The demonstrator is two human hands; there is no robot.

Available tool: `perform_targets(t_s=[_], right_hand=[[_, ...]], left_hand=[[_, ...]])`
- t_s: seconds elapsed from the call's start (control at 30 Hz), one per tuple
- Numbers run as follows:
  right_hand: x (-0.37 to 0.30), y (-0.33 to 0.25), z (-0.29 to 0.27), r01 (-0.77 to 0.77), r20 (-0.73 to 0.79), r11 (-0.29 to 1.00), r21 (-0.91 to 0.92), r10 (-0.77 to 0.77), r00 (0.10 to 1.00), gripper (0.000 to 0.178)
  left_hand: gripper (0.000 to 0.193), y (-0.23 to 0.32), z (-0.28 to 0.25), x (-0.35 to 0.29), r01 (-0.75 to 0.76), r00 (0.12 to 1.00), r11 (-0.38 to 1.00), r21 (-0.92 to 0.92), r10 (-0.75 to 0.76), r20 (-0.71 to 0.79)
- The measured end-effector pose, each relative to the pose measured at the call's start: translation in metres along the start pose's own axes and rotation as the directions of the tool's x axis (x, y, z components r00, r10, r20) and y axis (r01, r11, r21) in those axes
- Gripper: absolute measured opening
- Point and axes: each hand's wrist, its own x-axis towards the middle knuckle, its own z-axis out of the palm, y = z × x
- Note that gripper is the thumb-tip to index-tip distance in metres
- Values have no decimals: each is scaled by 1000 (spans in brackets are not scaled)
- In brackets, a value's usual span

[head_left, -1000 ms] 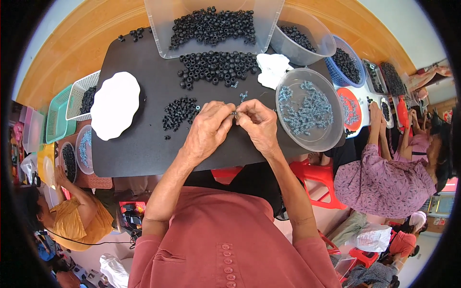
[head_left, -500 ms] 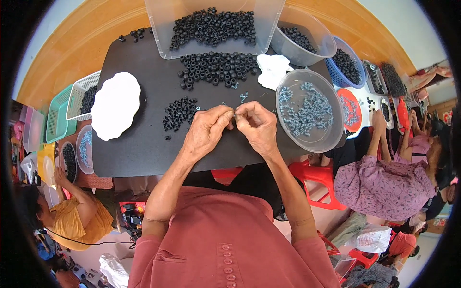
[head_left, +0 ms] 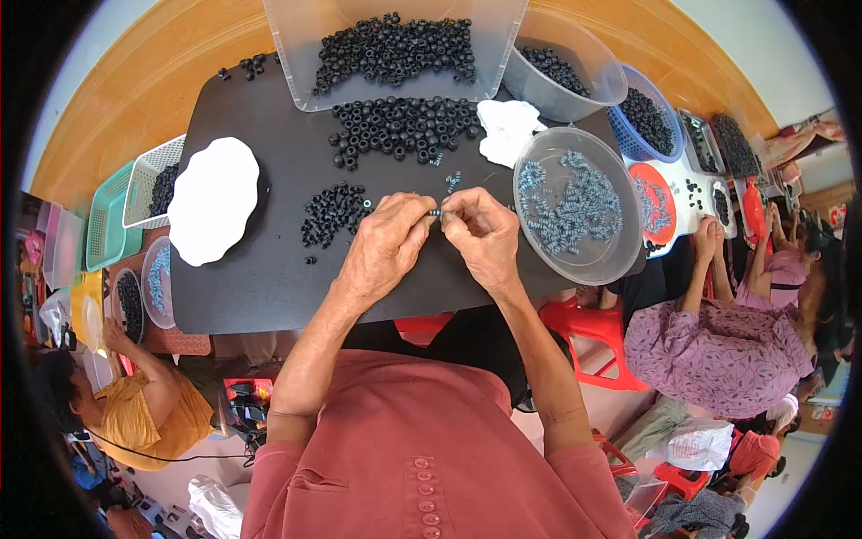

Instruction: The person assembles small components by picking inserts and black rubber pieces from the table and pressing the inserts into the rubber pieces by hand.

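Note:
In front of me, over the black table (head_left: 260, 296), my left hand (head_left: 390, 244) pinches a small bluish coil spring (head_left: 435, 213) between thumb and forefinger. My right hand (head_left: 486, 244) is closed in a pinch at the spring's right end; its fingertips hide what they grip, if anything. A heap of small black parts (head_left: 334, 216) lies left of my left hand. Larger black round pieces (head_left: 404, 130) with holes are piled beyond both hands. A few loose springs (head_left: 452, 181) lie just past my right hand. To its right, a clear round tub (head_left: 584, 268) holds many such springs.
A clear bin (head_left: 287, 63) of black pieces stands at the far edge, beside a round clear container (head_left: 606, 90). A crumpled white cloth (head_left: 508, 132) lies before them. The white scalloped lid (head_left: 214, 202) covers the table's left side. Other people work at tables on both sides.
My hands have drawn slightly apart at the fingertips, and the coil spring between them now shows. The table layout is unchanged.

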Motion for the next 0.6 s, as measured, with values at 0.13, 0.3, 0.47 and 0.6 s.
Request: perform_targets(t_s=[0.13,0.3,0.47,0.6], right_hand=[[0,0,1,25,-5,998,50,-25,1000,14],[0,5,-5,-7,23,1000,-26,7,1000,10],[1,4,-4,7,28,1000,7,-7,1000,10],[0,4,-3,-15,47,999,48,13,999,11]], left_hand=[[20,0,-1,2,-79,997,996,40,78,20],[9,2,-3,2,-66,994,997,47,61,88],[17,0,-7,2,125,978,979,-159,-94,189],[24,-2,-8,2,253,949,944,-209,-200,244]])
